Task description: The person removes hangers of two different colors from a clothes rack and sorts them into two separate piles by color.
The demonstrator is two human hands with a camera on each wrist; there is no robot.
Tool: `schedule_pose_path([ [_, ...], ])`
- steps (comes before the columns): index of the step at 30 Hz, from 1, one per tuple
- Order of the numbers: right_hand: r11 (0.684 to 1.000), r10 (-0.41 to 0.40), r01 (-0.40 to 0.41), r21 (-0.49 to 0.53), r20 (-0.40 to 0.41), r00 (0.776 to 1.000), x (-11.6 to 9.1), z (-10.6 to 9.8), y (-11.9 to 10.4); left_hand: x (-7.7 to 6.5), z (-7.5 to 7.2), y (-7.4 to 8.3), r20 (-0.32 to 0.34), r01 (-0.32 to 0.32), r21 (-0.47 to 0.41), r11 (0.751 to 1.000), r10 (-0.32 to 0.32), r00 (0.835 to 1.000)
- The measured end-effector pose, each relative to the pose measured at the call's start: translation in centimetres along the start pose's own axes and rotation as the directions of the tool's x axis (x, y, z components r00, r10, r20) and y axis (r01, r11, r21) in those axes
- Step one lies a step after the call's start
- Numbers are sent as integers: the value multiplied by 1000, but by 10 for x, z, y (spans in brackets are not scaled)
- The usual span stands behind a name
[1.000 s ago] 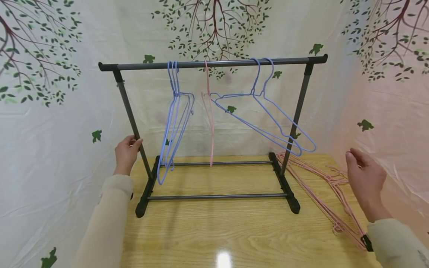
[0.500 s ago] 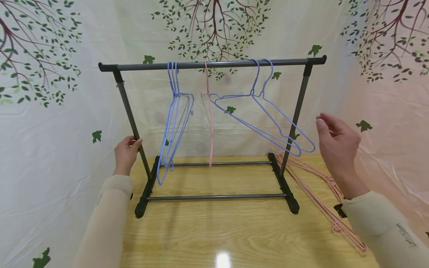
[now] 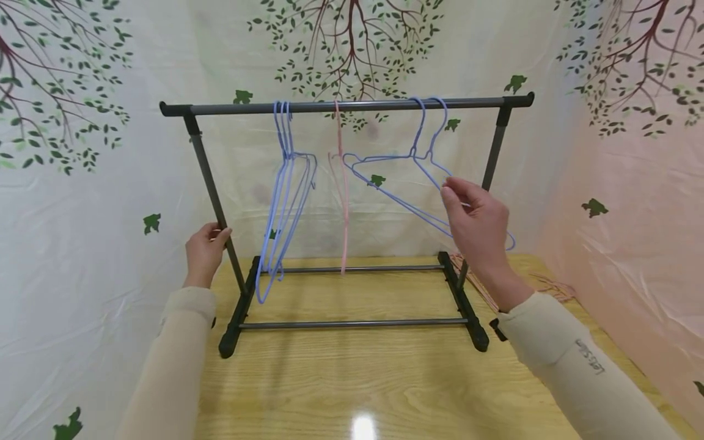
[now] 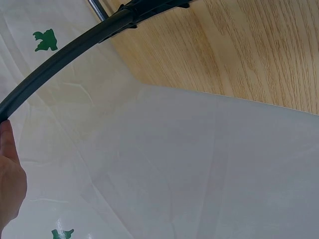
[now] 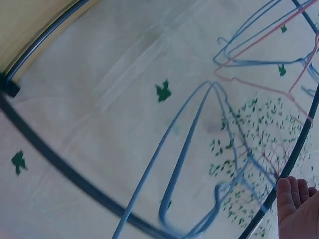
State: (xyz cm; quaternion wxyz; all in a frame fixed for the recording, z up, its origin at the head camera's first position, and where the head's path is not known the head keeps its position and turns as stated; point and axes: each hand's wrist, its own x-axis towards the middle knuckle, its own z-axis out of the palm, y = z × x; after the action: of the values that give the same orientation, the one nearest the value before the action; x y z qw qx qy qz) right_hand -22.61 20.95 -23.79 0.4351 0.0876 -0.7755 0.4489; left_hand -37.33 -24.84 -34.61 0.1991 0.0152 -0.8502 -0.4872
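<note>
A dark metal garment rack [image 3: 236, 109] stands on the wooden table. Its left post [image 3: 206, 171] is gripped by my left hand [image 3: 203, 253], thumb in front, fingertips behind. Several blue wire hangers [image 3: 285, 137] hang bunched on the rail's left side. One pink hanger [image 3: 345, 208] hangs edge-on near the middle. To its right, two blue hangers [image 3: 421, 125] spread wide. My right hand [image 3: 478, 223], fingers bent loosely and nothing seen in it, is raised over their right shoulders and hides part of them. In the right wrist view its fingers [image 5: 288, 196] show at the edge.
Pink hangers [image 3: 558, 289] lie in a pile on the table right of the rack, partly hidden by my right arm. The rack's right foot [image 3: 467, 318] is close to that sleeve. Leaf-patterned sheeting [image 3: 594, 208] surrounds the table [image 3: 330, 379].
My right hand has moved left from above the pink pile, past the right post, to the two blue hangers. My left hand keeps its grip on the left post.
</note>
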Motion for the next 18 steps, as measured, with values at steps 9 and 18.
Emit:
schedule_pose_path([
  [9,993,86,-99,58,205,975,-15,57,-19,0,0,-1,13,10,3,1000,-10,1000],
  [18,968,208,-241,75,302,930,-30,99,-38,0,-1,-1,12,10,16,1000,-10,1000],
])
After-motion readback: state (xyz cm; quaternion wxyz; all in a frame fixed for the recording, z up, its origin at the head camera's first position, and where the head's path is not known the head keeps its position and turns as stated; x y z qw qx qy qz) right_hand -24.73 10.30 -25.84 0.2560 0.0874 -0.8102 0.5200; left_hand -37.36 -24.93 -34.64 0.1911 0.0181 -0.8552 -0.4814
